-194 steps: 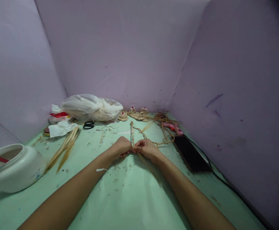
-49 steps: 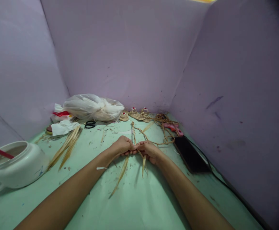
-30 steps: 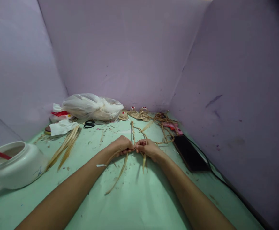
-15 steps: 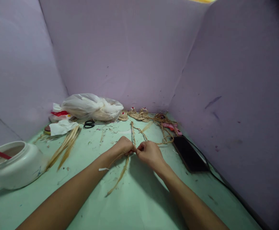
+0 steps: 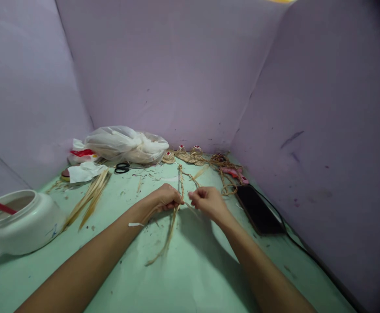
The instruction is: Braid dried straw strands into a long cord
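My left hand (image 5: pixel 168 198) is closed in a pinch on a thin braid (image 5: pixel 181 181) of dried straw-coloured fibre. The braid runs away from me, bends at its far end and comes back behind my right hand. Loose strands (image 5: pixel 171 230) hang from the pinch toward me on the green tabletop. My right hand (image 5: pixel 208 201) is just right of the braid, apart from it, with fingers curled together. A pale, blurred strand (image 5: pixel 191 209) slants from the pinch toward the underside of that hand; whether its fingers hold it is hidden.
At left are a white pot (image 5: pixel 43 221) with a red stick, a fibre bundle (image 5: pixel 90 195) and black-handled scissors (image 5: pixel 122 168). A plastic bag (image 5: pixel 125 144) and woven pieces (image 5: pixel 186 155) lie at the back. Tangled cord (image 5: pixel 224 161), a pink tool (image 5: pixel 235 174) and a phone (image 5: pixel 258 209) sit right.
My right hand has moved a little up and right, away from the braid and my left hand. A pale strand now shows between them. My left hand keeps its pinch.
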Demonstrator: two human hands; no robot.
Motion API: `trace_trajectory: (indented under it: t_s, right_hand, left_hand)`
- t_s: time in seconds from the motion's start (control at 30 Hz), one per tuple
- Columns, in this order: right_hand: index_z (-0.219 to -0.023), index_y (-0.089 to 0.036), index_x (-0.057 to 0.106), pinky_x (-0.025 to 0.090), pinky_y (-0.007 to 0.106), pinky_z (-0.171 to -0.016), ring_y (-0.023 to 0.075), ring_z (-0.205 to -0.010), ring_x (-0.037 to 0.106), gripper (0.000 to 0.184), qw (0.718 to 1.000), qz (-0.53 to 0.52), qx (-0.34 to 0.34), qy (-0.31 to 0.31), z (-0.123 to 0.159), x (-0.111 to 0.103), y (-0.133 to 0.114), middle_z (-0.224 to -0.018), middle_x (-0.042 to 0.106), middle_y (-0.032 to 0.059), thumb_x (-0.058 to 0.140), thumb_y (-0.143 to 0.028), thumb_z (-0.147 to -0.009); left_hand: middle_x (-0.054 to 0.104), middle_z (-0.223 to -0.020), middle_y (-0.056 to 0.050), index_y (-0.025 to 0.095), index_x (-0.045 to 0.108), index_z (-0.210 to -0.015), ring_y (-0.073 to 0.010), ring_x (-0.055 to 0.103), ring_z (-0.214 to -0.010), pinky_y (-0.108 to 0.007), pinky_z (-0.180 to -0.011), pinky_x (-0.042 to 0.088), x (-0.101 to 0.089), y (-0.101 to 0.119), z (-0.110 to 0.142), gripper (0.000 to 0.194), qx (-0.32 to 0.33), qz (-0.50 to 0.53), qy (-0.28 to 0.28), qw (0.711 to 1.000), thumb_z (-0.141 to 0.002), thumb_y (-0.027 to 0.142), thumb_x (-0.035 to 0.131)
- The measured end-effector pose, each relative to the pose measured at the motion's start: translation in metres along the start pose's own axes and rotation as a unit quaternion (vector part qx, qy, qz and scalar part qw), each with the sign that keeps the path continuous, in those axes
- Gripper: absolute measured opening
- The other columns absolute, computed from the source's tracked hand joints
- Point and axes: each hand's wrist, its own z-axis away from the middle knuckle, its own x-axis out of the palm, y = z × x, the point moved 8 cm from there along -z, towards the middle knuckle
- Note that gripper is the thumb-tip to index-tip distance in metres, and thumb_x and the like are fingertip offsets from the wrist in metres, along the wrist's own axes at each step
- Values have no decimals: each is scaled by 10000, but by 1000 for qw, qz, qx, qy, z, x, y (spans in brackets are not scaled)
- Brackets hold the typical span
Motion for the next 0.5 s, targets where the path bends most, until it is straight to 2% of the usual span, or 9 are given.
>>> trace_trajectory:
  t_s: [0.07, 0.13, 0.2, 0.27, 0.37, 0.5]
  right_hand:
    - [-608, -130, 573, 363, 197, -487, 96, -492, 498, 200, 991, -113, 62, 25, -6, -5, 14, -571, 597, 41, 499, -284, -711]
    - [-625, -131, 549, 391, 197, -492, 89, -486, 501, 147, 965, -233, 115, -36, -5, 13, 18, -569, 579, 31, 483, -229, -712]
    - [-625, -135, 532, 374, 190, -447, 78, -433, 470, 126, 936, -301, 139, -117, 1, 35, 11, -511, 540, 7, 466, -198, -712]
    - [-594, -140, 514, 285, 173, -371, 55, -348, 372, 106, 937, -292, 133, -141, 4, 44, 6, -417, 455, -35, 476, -172, -688]
    - [-535, -141, 489, 146, 181, -336, 26, -307, 220, 91, 962, -226, 113, -108, 0, 42, 9, -350, 328, -82, 508, -143, -624]
    - [-550, -140, 513, 128, 191, -350, 30, -335, 210, 57, 976, -174, 88, -97, -8, 38, 16, -363, 310, -85, 517, -175, -596]
  left_hand:
    - [356, -334, 50, 129, 491, -485, -38, 254, -302, -191, -332, 107, 0, -1, -3, 139, 9, 5, -2, 1000, -481, 217, 599]
    - [356, -334, 49, 125, 502, -493, -38, 255, -305, -190, -333, 109, 1, -3, -4, 109, 17, 5, -3, 1000, -485, 203, 577]
    - [343, -322, 48, 123, 504, -488, -39, 247, -302, -192, -334, 107, 1, -3, -4, 68, 23, 0, 0, 1000, -489, 183, 537]
    - [339, -319, 47, 123, 507, -487, -40, 236, -301, -196, -333, 102, 0, -4, -4, 48, 22, -5, 3, 1000, -485, 170, 509]
    - [365, -342, 37, 119, 509, -487, -45, 252, -310, -200, -333, 108, 0, -5, -5, 47, 20, -8, 1, 1000, -472, 163, 501]
    - [372, -356, 33, 121, 501, -478, -47, 254, -314, -208, -336, 104, 1, -5, -5, 43, 15, -15, 4, 1000, -473, 164, 494]
